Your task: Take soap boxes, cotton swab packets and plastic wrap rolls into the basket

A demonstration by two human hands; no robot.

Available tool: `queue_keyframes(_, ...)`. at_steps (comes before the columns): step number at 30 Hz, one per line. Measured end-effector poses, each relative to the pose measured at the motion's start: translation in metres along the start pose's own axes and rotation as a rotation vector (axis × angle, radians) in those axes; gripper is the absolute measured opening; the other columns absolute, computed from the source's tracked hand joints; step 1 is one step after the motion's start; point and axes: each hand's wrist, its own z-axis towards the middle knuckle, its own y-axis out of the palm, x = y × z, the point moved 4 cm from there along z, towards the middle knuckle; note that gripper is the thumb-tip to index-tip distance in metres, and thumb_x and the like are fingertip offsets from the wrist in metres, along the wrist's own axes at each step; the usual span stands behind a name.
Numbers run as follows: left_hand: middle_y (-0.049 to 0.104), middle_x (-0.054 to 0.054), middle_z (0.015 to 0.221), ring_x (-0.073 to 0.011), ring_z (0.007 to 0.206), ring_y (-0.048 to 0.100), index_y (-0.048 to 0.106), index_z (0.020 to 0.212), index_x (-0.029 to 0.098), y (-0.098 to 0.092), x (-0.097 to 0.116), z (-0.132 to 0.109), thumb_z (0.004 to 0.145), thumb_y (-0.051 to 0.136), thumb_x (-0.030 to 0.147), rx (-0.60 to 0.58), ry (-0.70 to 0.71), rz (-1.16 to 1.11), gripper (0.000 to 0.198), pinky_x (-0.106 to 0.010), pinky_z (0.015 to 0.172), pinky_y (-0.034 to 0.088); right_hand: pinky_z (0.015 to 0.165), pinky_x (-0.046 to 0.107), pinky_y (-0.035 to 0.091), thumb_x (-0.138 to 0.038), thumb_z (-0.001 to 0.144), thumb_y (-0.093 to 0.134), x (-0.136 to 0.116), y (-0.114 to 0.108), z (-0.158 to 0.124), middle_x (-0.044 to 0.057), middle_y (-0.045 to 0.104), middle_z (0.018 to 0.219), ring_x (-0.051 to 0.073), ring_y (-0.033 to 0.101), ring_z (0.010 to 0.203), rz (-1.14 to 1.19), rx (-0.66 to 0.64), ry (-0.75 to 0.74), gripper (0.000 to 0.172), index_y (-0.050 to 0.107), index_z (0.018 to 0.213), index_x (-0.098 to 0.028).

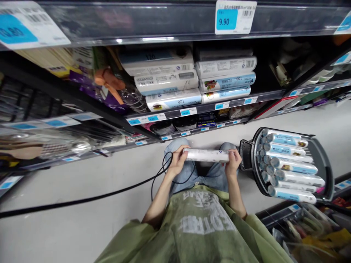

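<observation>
A white wrapped roll, like a roll of food bags or cling film [207, 155], lies level above my knees. My left hand [177, 160] is closed round its left end, and my right hand [232, 162] grips the right end. Small print shows on its wrapper, too small to read. To the right of my right hand stands a dark shopping basket [246, 155] heaped with several similar rolls [296, 166] in white and light blue. More such rolls [172, 82] are stacked on the shelf ahead.
A shelf edge [164, 22] with price tags runs across close above. Kitchen utensils [68, 146] hang at left. A black cable [82, 199] crosses the pale floor [82, 233] to my left knee. Packed goods [315, 233] sit on a shelf at lower right.
</observation>
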Motion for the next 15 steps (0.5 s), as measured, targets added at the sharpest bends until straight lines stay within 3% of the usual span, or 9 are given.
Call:
queue_keyframes(3, 0.070, -0.004, 0.081, -0.0249, 0.080, 0.061, 0.071, 0.093, 0.024, 0.001, 0.000, 0.000, 0.090, 0.047, 0.055, 0.005, -0.036, 0.035, 0.040, -0.033, 0.070, 0.048, 0.034, 0.025, 0.033, -0.069, 0.089, 0.061, -0.005, 0.002, -0.002, -0.007, 0.042, 0.057, 0.012, 0.039, 0.039, 0.064, 0.089, 0.039, 0.048, 0.048, 0.074, -0.026)
queue_keyframes(9, 0.053, -0.002, 0.062, -0.0219, 0.064, 0.053, 0.056, 0.065, 0.024, -0.006, -0.015, 0.001, 0.087, 0.047, 0.061, 0.166, -0.214, 0.049, 0.044, -0.032, 0.058, 0.042, 0.030, 0.027, 0.033, -0.072, 0.091, 0.059, -0.003, 0.011, 0.003, -0.005, 0.047, 0.043, 0.014, 0.042, 0.031, -0.035, -0.133, 0.246, 0.053, 0.051, 0.066, -0.026)
queue_keyframes(15, 0.046, 0.001, 0.052, -0.0187, 0.051, 0.049, 0.051, 0.061, 0.024, -0.010, -0.028, 0.000, 0.085, 0.046, 0.071, 0.134, -0.362, -0.061, 0.053, -0.029, 0.046, 0.034, 0.031, 0.029, 0.037, -0.076, 0.091, 0.055, -0.003, 0.019, -0.001, -0.003, 0.051, 0.041, 0.017, 0.047, 0.032, 0.011, -0.161, 0.297, 0.056, 0.052, 0.066, -0.026)
